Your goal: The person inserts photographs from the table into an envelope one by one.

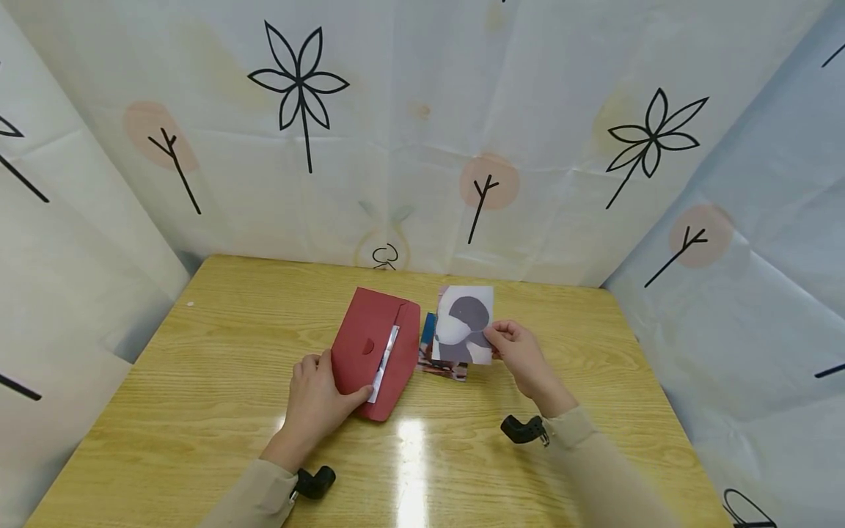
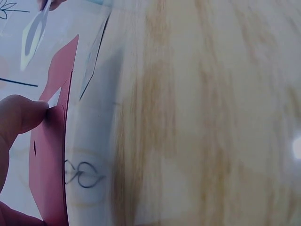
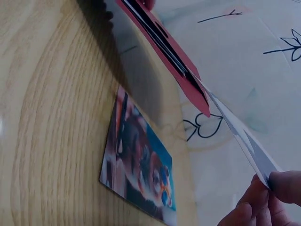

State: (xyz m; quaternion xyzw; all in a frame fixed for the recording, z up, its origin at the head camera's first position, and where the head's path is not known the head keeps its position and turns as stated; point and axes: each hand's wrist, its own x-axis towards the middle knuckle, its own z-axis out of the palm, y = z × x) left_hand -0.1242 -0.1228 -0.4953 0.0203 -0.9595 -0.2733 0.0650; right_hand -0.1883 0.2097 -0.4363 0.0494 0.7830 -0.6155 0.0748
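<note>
My left hand [image 1: 317, 396] grips a red envelope [image 1: 353, 341], thumb on its front and fingers round its left edge. The envelope's flap is unfolded toward the right, and the edge of a pale card [image 1: 385, 363] shows in the opening. With thumb and fingertips, my right hand [image 1: 524, 363] pinches a grey-and-white picture card [image 1: 455, 330] at its right edge. Beneath that card, a colourful photo card [image 3: 141, 162] lies on the table, partly covered in the head view. In the right wrist view, the envelope is tilted above the table with several card edges inside.
The wooden table [image 1: 224, 352] has a glossy top with a bright reflection near the front. Printed cloth [image 1: 396, 147] hangs behind it and at both sides. A black wrist camera [image 1: 521, 430] sits at the right cuff, another [image 1: 315, 482] at the left.
</note>
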